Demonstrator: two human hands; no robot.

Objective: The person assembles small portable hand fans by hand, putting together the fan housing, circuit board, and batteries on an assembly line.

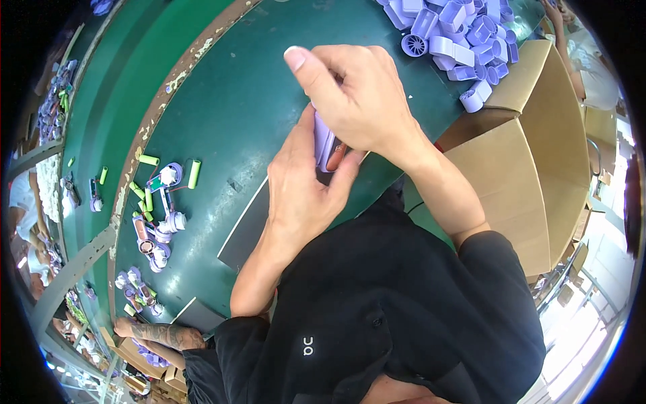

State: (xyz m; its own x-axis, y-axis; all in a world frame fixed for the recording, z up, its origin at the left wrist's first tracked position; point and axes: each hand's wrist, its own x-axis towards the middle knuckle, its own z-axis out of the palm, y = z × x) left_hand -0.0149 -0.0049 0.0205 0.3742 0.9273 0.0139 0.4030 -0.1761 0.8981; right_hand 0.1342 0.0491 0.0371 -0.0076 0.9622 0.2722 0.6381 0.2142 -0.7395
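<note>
My left hand (299, 178) is wrapped round a lilac plastic fan housing (324, 138) with a copper-brown panel (336, 159) on its near side. Directly over it is my right hand (363, 97), its fingers curled and its thumb pointing out to the left. The heel of that hand covers the housing's upper part, and whatever its curled fingers may hold is hidden. Beneath my left hand and wrist lies a dark flat board (245, 232) on the green table (256, 81).
Several lilac housings (464, 40) are heaped at the far right, beside an open cardboard box (501, 175). Part-built fans (161, 232) with green battery cells (194, 174) lie at left, near a worn rail (131, 161) and green conveyor (101, 128). A co-worker's tattooed forearm (165, 333) rests at lower left.
</note>
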